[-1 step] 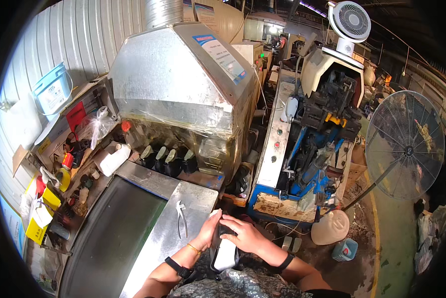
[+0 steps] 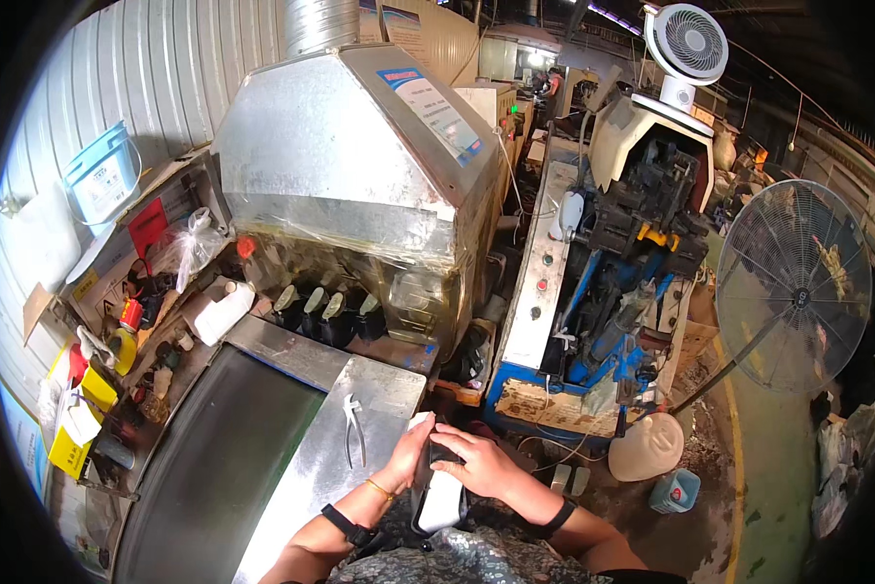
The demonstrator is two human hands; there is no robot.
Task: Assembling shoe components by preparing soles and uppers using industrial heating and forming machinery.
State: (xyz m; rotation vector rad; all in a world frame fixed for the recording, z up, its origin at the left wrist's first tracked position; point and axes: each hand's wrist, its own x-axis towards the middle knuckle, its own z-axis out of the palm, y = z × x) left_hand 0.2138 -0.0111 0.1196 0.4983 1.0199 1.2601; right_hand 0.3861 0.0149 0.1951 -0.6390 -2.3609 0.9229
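Observation:
Close to my body, my left hand (image 2: pixel 407 457) and my right hand (image 2: pixel 476 463) close round a black shoe upper (image 2: pixel 441 504) with a white, sole-shaped face turned up. The left palm presses along one side of its far end. From the other side the right hand wraps over it, thumb lying near the white part. Both sets of fingers hide the far end of the shoe piece. On the metal tabletop (image 2: pixel 389 389) left of my hands lies a pair of pliers (image 2: pixel 353 417), touched by neither hand.
A dark conveyor belt (image 2: pixel 223 438) runs at left, under a metal hood (image 2: pixel 330 146) with several black shoe pieces (image 2: pixel 333 316) at its opening. A blue machine (image 2: pixel 593 331) stands ahead right. Farther right are a large fan (image 2: pixel 798 292), a pale jug (image 2: pixel 647 446) and a bucket (image 2: pixel 675 490).

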